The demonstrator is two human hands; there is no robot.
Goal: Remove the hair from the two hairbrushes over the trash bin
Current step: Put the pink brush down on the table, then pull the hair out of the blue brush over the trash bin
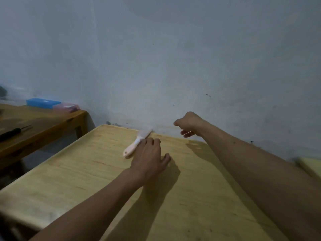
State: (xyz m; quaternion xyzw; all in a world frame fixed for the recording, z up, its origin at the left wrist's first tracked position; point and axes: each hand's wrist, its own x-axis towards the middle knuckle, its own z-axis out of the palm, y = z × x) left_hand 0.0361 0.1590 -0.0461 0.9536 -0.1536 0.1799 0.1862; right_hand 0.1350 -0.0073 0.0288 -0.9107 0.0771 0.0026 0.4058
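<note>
A white hairbrush (137,142) lies on the pale wooden table (86,180) near its far edge, its handle pointing toward me and its head toward the wall. My left hand (150,155) lies palm down on the table just right of the brush's handle, fingers spread and relaxed, touching or nearly touching the brush. My right hand (188,124) hovers above the table's far edge with loosely curled fingers and holds nothing. Only this one brush shows, and no trash bin is in view.
A darker wooden table (43,122) stands to the left, carrying a blue box (43,102), a pink case (66,107) and a black tool (12,133). A gap separates the two tables. The grey wall (173,58) runs right behind them.
</note>
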